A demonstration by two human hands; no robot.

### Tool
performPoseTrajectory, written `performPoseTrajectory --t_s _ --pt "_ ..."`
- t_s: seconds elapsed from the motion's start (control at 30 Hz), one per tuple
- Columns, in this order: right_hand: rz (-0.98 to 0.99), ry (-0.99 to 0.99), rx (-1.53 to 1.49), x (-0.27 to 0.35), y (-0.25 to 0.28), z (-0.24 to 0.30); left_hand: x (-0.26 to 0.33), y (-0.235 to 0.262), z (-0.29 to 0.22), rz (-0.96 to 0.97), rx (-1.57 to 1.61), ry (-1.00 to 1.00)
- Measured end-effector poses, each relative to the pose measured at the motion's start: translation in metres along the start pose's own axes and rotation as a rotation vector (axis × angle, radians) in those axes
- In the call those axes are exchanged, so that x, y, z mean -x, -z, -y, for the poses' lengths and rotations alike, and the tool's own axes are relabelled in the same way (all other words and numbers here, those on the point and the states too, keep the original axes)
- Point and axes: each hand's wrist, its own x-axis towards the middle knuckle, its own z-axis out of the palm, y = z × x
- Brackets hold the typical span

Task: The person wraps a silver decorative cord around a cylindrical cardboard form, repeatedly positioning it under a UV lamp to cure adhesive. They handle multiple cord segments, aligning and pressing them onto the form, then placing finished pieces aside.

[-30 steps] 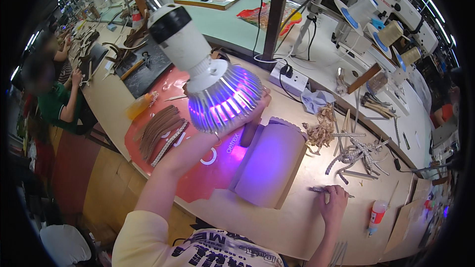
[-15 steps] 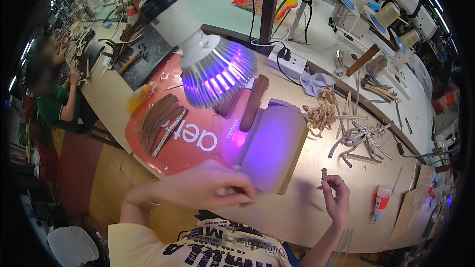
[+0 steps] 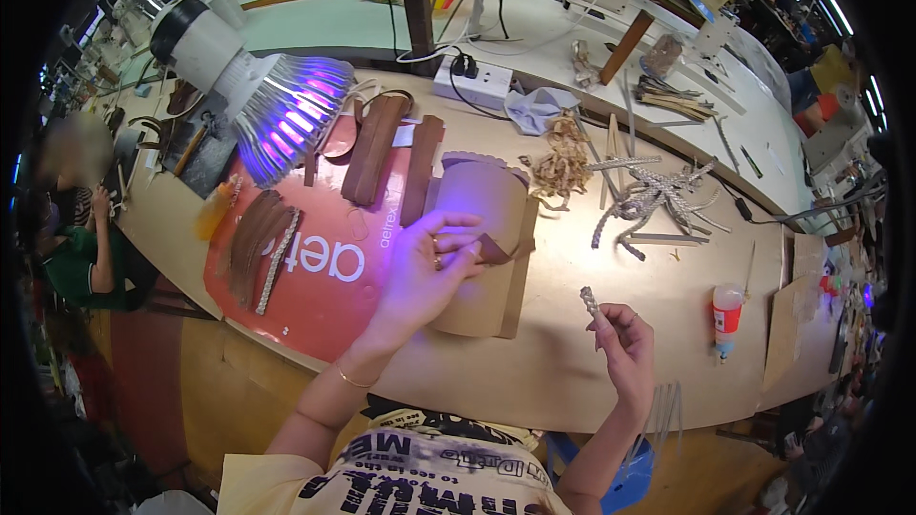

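Left hand [image 3: 429, 272] pinching a small brown strip [image 3: 492, 250] over the curved brown block [image 3: 472, 310], right hand [image 3: 627, 348] holding a short gray braid [image 3: 590, 301] above the table [image 3: 572, 391], little bottle [image 3: 726, 318] off to its right.

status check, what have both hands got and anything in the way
Left hand holding brown piece over curved tan form. Right hand gripping braided cord. Lamp up left, clear of both hands.

Around the form [image 3: 482, 193] on the table [image 3: 563, 377], the power socket [image 3: 491, 88] sits at twelve o'clock, the braided cords [image 3: 654, 198] at three, the bottle [image 3: 727, 318] at four, the strips [image 3: 252, 240] on the sheet [image 3: 324, 324] at nine, the lamp [image 3: 281, 122] at ten.
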Motion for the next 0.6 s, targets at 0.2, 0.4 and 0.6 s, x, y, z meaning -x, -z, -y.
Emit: performPoseTrajectory --t_s 0.2,0.4,0.6 --pt "0.127 0.172 0.094 -0.025 -0.063 0.024 0.002 0.024 0.002 -0.094 0.247 0.028" --pt "0.23 0.29 0.242 -0.054 -0.112 0.05 -0.001 0.042 0.015 -0.16 0.315 0.031" --pt "0.27 0.35 0.315 -0.073 -0.132 0.059 -0.004 0.047 0.024 -0.129 0.412 0.068"
